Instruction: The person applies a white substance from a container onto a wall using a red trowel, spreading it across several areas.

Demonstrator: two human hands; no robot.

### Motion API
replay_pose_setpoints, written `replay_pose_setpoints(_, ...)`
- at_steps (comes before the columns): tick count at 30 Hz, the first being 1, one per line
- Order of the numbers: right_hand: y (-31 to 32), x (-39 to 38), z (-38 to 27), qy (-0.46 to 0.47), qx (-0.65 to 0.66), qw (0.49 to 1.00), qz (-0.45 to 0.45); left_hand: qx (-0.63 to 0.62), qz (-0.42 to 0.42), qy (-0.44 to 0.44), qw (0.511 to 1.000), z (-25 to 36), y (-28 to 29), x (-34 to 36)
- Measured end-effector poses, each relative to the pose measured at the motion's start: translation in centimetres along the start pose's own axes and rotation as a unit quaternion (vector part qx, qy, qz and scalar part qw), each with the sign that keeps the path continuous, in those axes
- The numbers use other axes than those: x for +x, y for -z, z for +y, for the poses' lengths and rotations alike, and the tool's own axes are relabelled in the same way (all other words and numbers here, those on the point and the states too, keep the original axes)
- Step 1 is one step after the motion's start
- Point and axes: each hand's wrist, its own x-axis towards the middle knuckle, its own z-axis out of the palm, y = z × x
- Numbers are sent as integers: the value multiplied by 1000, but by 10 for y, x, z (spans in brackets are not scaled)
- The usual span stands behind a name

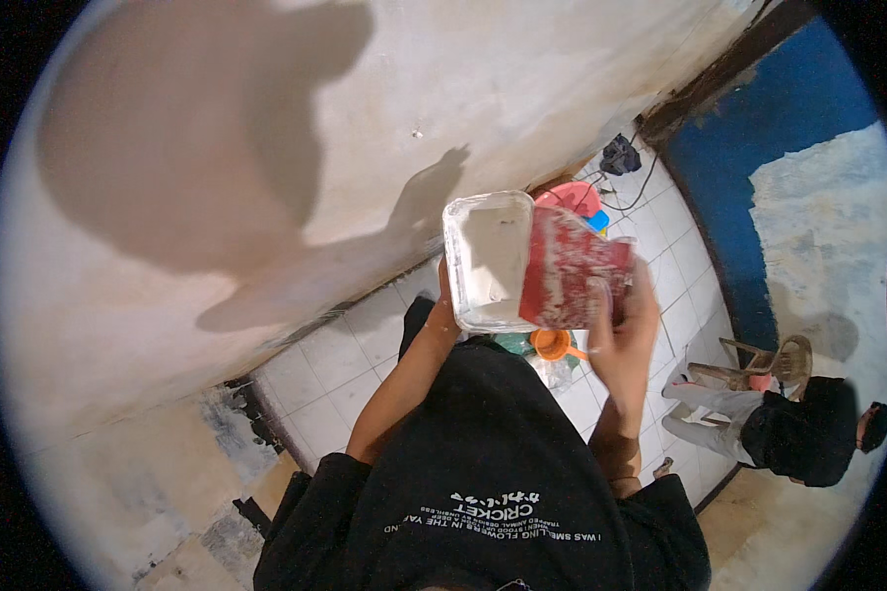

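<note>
Left hand [445, 313] grips white rectangular plastic tub [487, 258] of pale paste from below. Right hand [626, 320] closed on red paste-smeared flat scraper [572, 268] at tub's rim. Tub mostly full; plastered wall [217, 128] nearby.

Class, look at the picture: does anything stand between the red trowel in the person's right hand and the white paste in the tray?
Nothing visible does. The red trowel, gripped by the right hand, already overlaps the right rim of the tray, which the left hand holds from beneath. The paste lies uncovered.
</note>
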Motion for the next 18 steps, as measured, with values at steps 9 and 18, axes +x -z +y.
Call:
replay_pose_setpoints(9, -48, 11, 6, 13, -196, 976, -91, -84, -102, -29, 991, -21, -32, 4)
replay_pose_setpoints(18, -67, 3, -15, 30, -180, 979, -90, -71, -90, -36, 993, -5, -32, -20)
